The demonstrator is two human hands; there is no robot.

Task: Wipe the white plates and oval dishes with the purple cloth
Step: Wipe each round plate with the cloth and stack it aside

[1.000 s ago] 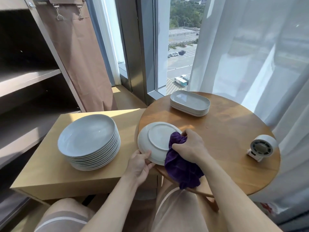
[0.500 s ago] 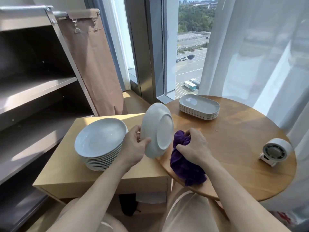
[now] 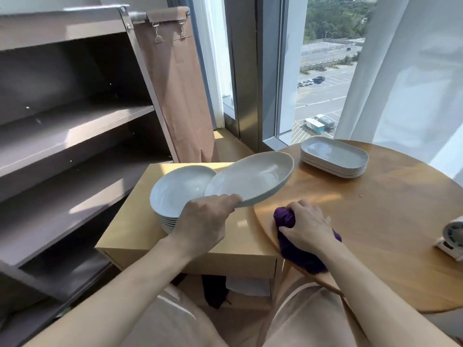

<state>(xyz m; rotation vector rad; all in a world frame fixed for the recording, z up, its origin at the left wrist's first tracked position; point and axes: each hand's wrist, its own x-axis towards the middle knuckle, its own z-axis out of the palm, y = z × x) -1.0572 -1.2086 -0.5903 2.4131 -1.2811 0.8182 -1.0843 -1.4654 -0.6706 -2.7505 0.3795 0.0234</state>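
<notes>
My left hand (image 3: 203, 219) grips a white plate (image 3: 250, 177) by its near rim, fingers curled round the edge. The plate is hollow side up and tilted, with its far right edge higher. It hangs over the spot where the two worktops meet. From here its left edge overlaps the stack of white plates (image 3: 175, 194), and I cannot tell whether the two touch. That stack stands on the lower, rectangular worktop (image 3: 135, 236) to the left. My right hand (image 3: 309, 229) lies on top of the purple cloth (image 3: 284, 217), fingers bent over it and holding it bunched. The cloth sits on the near left edge of the round wooden worktop (image 3: 375, 221), and part of it hangs over that edge toward my lap. The oval dishes (image 3: 334, 156) are piled at the far side of the round worktop by the window, well apart from both hands. A small white fan (image 3: 452, 236) stands at the right edge of the same worktop. A dark shelf unit (image 3: 75, 126) fills the left of the scene, with a brown curtain (image 3: 180, 96) clipped up beside it. A sheer white curtain (image 3: 413, 71) hangs on the far right.
</notes>
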